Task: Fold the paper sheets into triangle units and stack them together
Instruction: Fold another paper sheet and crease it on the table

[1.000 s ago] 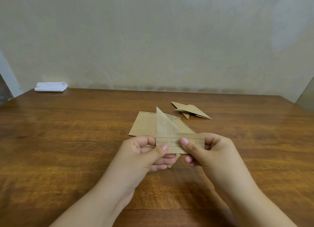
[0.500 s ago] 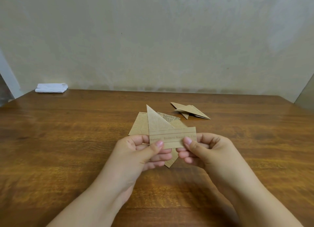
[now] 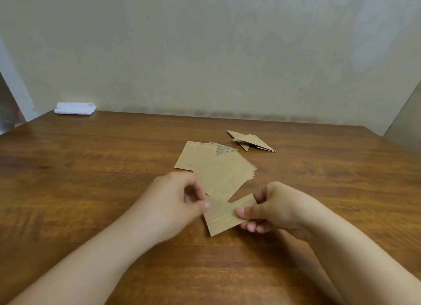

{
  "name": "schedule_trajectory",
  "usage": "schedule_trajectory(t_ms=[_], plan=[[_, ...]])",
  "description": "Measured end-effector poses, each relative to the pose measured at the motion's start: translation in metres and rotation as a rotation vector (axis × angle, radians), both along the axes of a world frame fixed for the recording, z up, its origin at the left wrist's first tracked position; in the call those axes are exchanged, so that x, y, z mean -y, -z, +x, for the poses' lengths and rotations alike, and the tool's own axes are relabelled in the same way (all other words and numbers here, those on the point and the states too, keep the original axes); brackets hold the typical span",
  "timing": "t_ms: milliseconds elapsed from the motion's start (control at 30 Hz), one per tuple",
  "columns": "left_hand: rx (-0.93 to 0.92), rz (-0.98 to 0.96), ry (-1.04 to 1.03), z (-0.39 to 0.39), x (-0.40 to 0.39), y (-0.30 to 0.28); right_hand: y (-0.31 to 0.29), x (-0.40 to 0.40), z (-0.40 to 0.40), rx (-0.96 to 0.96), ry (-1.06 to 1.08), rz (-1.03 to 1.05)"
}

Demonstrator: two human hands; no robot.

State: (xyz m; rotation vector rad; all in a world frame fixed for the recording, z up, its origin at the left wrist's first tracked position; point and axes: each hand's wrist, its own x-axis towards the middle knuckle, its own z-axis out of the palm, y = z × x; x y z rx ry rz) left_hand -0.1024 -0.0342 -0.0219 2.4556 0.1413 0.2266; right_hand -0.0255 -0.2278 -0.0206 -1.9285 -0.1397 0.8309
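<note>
The partly folded strip of tan brown paper [image 3: 225, 215] is held just above the brown wooden table [image 3: 91, 179], directly in front of the loose pile of flat tan paper sheets [image 3: 214, 168], which serves as the reference landmark. The left hand [image 3: 180, 202] meets the strip's left end with its fingers curled; motion blur hides the grip, so whether the fingers are actually clamped on the paper cannot be determined. The right hand [image 3: 271, 207] pinches the strip's right end, thumb on the upper face and fingers underneath. The strip lies tilted, its right end higher than its left. The pile lies flat on the table, with printed text showing on one sheet at its far edge. Beyond the pile and to its right lies a small stack of finished tan paper triangle units [image 3: 250, 141], apart from the sheets. Far to the pile's left, at the table's back edge by the pale wall [image 3: 205, 54], rests a folded white cloth [image 3: 75, 108].
</note>
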Motion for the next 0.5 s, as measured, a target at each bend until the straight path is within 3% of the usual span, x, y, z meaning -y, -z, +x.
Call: schedule_trajectory(t_ms=[100, 233, 433, 500], plan=[[-0.043, 0.023, 0.206, -0.011, 0.011, 0.017, 0.008, -0.007, -0.009, 0.012, -0.021, -0.076], [-0.020, 0.018, 0.238, -0.012, 0.014, 0.036, 0.010, -0.013, -0.014, 0.104, -0.002, -0.191], [0.021, 0.029, 0.250, -0.014, 0.012, 0.043, 0.022, -0.010, -0.027, 0.590, 0.026, -0.624], [0.040, 0.054, 0.254, -0.014, 0.010, 0.045, 0.029, -0.004, -0.032, 0.768, 0.032, -0.672]])
